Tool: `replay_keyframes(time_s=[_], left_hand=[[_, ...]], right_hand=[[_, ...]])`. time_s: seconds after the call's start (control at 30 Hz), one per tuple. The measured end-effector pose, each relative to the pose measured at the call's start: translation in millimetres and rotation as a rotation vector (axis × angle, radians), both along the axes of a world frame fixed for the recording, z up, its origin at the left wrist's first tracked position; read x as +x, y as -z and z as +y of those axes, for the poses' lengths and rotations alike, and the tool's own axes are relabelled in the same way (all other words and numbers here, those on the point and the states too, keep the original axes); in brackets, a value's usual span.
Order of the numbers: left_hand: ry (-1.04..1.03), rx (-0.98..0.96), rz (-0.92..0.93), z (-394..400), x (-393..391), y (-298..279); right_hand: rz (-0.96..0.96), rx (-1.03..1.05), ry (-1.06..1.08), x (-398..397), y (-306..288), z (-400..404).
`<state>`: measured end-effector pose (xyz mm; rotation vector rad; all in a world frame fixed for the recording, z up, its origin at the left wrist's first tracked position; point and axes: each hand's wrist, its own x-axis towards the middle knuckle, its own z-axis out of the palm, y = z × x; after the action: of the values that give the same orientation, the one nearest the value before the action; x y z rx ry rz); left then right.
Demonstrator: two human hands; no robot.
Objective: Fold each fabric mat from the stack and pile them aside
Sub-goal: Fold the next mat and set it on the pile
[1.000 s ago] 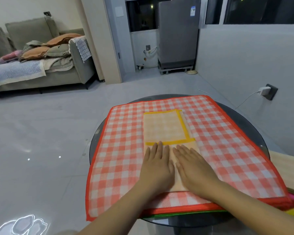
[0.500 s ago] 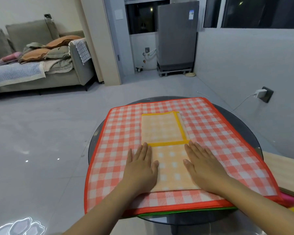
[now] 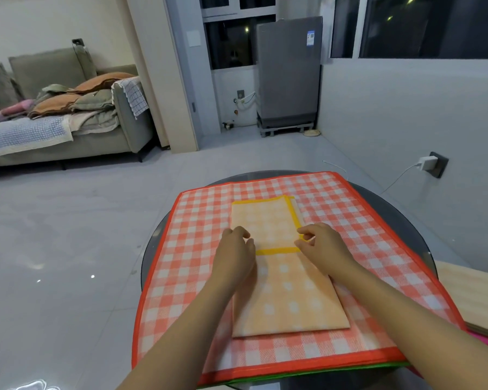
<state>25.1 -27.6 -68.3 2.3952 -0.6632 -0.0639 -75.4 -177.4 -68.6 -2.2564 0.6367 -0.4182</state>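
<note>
While the folded orange-and-white checked fabric mat (image 3: 282, 280) lay atop the red-checked mat stack (image 3: 197, 280) | left hand (image 3: 234, 254) curled at its left edge, grip unclear | right hand (image 3: 321, 246) pinched the yellow-trimmed flap | advice: lift both corners evenly, align edges before creasing.

Sofa (image 3: 68, 130), grey appliance (image 3: 289, 71), wall charger (image 3: 426, 161).

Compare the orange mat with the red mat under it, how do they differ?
The orange mat is folded into a narrow strip; the red mat lies spread flat. The orange mat has yellow edging, the red mat red edging. The orange mat rests on the red one. Both are checked.
</note>
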Motion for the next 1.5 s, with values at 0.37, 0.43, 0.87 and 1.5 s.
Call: replay_keyframes(time_s=[0.37,0.43,0.87,1.5], left_hand=[[-0.250,0.026,0.212,-17,48,14],[-0.257,-0.011,0.221,-16,50,15],[-0.281,-0.645,0.661,5,32,2],[-0.125,-0.449,0.553,47,9,-5]], right_hand=[[0.136,0.241,0.219,34,3,-22],[0.137,0.245,0.225,36,3,-24],[-0.055,0.764,0.173,17,-12,-29],[-0.075,0.699,0.040,-19,-7,-25]])
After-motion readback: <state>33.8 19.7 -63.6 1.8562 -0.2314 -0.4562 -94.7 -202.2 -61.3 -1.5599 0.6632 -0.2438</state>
